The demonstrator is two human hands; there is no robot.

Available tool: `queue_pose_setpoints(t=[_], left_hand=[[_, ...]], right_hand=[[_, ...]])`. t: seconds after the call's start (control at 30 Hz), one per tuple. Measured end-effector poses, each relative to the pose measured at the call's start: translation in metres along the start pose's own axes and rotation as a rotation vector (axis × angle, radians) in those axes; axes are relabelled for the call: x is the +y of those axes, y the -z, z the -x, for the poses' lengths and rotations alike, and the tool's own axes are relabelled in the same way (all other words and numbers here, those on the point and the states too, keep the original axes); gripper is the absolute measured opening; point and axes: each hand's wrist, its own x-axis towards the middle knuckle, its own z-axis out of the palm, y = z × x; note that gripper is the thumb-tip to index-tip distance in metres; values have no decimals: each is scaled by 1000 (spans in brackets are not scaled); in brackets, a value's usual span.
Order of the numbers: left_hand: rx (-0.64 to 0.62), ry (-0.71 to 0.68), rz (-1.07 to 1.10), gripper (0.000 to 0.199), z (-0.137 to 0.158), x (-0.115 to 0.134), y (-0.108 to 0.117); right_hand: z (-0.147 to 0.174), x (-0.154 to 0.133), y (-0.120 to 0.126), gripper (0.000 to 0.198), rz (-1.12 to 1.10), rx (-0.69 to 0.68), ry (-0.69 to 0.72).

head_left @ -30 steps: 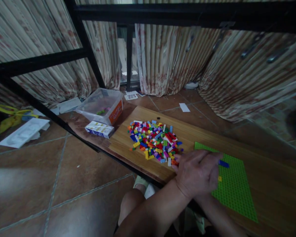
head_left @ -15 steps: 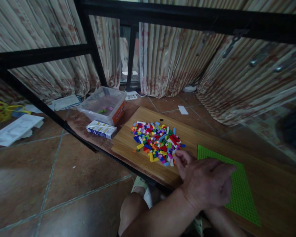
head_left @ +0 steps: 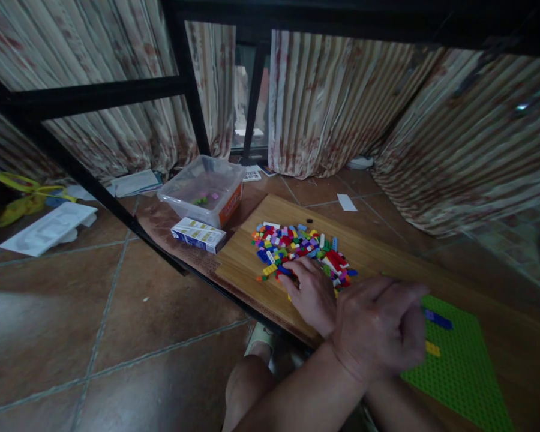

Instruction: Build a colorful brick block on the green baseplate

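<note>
Plastic, hard-edged bricks (head_left: 299, 241) beneath bent fingers (head_left: 308, 271)

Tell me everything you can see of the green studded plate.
The green studded plate is a thin, flat, four-sided sheet, plastic by its look, covered in rows of small studs. It lies flat on the wooden board. A blue brick and a yellow brick sit on it, apart from each other. The left hand hides its left part; whether they touch cannot be told. The picture's bottom edge cuts off its near corner.
</note>
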Motion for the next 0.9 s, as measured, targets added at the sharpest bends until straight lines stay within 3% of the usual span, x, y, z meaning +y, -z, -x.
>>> queue_pose_setpoints(t=[0.5, 0.7, 0.9], left_hand=[[-12, 2, 21, 25, 0, 4, -2], [30, -5, 29, 25, -2, 4, 0], [90, 4, 43, 23, -5, 0, 9]], right_hand=[[3, 20, 5, 21, 90, 102, -78], [-8, -2, 5, 24, 6, -18, 98], [-21, -14, -3, 26, 155, -173, 266]])
